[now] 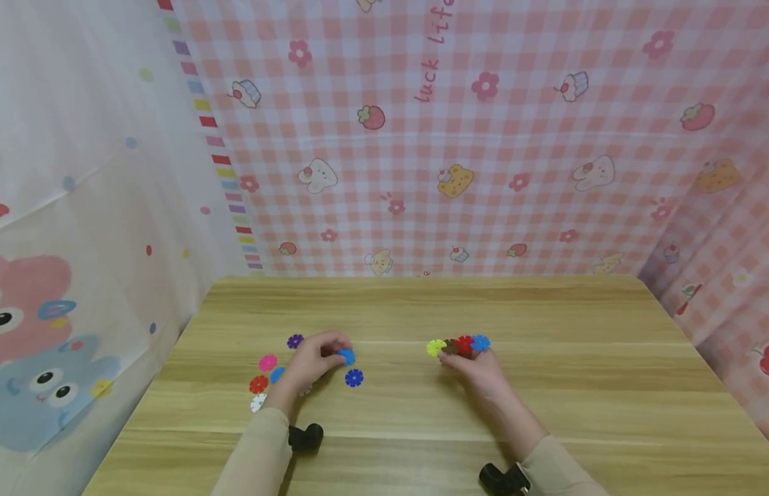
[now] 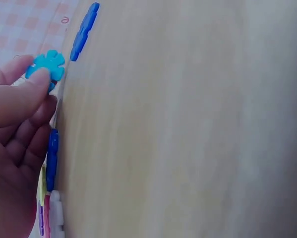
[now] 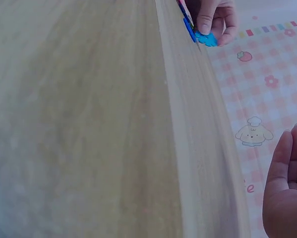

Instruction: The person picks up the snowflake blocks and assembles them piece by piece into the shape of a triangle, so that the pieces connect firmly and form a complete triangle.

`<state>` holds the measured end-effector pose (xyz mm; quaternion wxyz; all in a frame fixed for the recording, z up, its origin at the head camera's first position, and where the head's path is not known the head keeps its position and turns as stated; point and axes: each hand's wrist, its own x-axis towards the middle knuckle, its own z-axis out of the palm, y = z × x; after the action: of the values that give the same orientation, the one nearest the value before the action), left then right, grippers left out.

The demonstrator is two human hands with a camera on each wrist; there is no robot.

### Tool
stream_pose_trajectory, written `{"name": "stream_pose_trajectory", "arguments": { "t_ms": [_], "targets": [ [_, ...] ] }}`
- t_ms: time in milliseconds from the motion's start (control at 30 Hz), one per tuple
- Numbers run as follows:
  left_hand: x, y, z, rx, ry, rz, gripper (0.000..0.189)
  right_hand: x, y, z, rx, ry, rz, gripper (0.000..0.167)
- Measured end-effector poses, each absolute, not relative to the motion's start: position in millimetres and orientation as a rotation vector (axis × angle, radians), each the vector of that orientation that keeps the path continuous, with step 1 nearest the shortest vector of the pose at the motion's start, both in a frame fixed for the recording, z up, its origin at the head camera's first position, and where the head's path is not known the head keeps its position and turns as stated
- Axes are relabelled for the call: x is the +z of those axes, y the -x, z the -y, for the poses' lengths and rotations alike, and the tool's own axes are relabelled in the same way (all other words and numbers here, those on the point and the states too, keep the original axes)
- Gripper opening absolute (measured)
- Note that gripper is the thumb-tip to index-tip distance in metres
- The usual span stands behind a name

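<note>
Between thumb and fingers, my left hand point(image 1: 312, 359) pinches a light blue snowflake disc point(image 1: 346, 356) above the table. The left wrist view shows this blue disc point(image 2: 51, 63) with notched edges. My right hand point(image 1: 483, 375) holds a row of joined snowflake discs point(image 1: 465, 344), yellow, brown, red and blue from left to right. In the right wrist view only part of the right hand point(image 3: 289, 183) shows, and its row is out of sight. A dark blue disc point(image 1: 354, 377) lies just right of the left hand.
Left of the left hand lie loose discs: purple point(image 1: 295, 341), pink point(image 1: 268, 362), red point(image 1: 258, 384), white point(image 1: 258, 402) and a partly covered blue one point(image 1: 277, 375). Black wrist cameras point(image 1: 306, 439) are on both forearms. A checked curtain point(image 1: 421, 207) hangs behind the wooden table point(image 1: 396, 448).
</note>
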<state>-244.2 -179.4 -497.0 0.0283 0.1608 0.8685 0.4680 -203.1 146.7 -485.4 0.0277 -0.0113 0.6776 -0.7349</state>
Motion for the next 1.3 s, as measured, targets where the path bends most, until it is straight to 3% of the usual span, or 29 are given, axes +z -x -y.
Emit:
{"name": "stream_pose_trajectory", "arguments": {
  "t_ms": [700,1300],
  "targets": [
    [-460.8,218.7,118.7,1.81,-0.541,-2.418,0.016,-486.7,203.3,-141.4,-2.277,0.016,-2.078,0.015],
    [-456.4,211.1,72.3,2.008,-0.367,-2.059,0.019,-486.8,202.0,-139.1,-2.252,0.097,-2.072,0.017]
  ]
}}
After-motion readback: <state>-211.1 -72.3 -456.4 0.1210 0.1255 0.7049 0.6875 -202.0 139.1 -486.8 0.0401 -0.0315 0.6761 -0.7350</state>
